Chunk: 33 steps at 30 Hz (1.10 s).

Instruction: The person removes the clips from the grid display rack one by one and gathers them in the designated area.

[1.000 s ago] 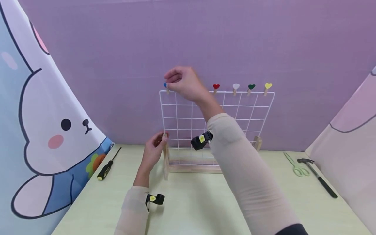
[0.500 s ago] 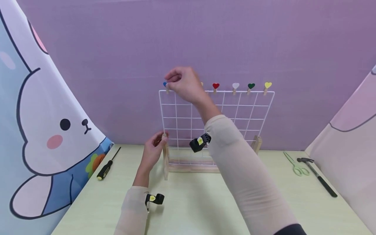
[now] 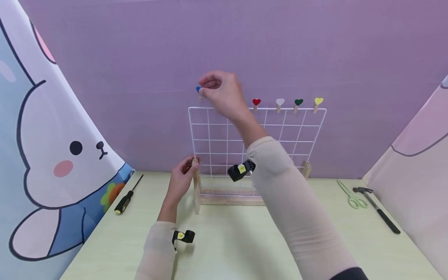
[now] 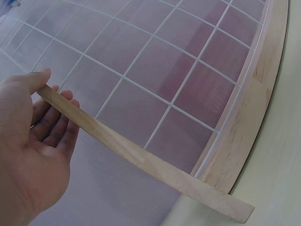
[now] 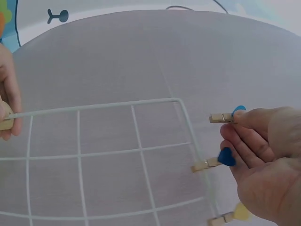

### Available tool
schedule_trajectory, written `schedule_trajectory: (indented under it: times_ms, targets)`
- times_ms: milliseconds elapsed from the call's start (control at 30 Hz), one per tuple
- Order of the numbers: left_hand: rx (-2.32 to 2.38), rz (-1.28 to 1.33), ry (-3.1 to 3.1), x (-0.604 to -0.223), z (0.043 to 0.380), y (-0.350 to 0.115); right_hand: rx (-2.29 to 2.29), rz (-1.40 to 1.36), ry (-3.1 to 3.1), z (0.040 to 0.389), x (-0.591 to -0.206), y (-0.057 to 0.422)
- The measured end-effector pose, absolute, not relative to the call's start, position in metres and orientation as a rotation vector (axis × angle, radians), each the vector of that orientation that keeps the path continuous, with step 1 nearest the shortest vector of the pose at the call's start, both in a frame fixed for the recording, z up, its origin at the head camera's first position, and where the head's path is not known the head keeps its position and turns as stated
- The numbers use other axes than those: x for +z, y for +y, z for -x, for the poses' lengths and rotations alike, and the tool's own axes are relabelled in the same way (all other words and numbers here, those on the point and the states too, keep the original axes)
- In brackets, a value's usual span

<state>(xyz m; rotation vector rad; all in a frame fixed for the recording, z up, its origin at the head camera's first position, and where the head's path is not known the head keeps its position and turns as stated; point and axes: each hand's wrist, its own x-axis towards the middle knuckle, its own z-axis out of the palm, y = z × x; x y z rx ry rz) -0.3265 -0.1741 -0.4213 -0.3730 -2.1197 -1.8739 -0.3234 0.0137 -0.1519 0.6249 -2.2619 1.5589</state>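
My right hand (image 3: 225,93) pinches a small wooden clothespin (image 5: 222,117) with a blue heart on its end, above the top left corner of a white wire grid panel (image 3: 209,140). In the right wrist view the clothespin is apart from the wire. Clipped on the top bar beside that hand are a clothespin with a dark blue heart (image 5: 227,157) and one with a yellow heart (image 5: 241,212). With thumb and fingers, my left hand (image 3: 181,179) grips the top of the left wooden upright (image 4: 117,141) of the stand holding the panel.
Farther along the top bar sit clothespins with red (image 3: 256,102), white (image 3: 280,102), green (image 3: 298,102) and yellow hearts (image 3: 318,101). A screwdriver (image 3: 125,200) lies on the table at left. Green-handled scissors (image 3: 355,200) and a hammer (image 3: 379,212) lie at right.
My right hand has risen, lifting the blue-heart clothespin off the panel's top bar. The left hand keeps its grip on the upright.
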Motion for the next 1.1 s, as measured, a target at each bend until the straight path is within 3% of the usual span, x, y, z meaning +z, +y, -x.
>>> schedule_trajectory:
  times_ms: [1100]
  targets:
    - [-1.872,0.327,-2.142,-0.426,0.332,-0.181,1.501,-0.675,-2.223,0.275,-0.195,0.107]
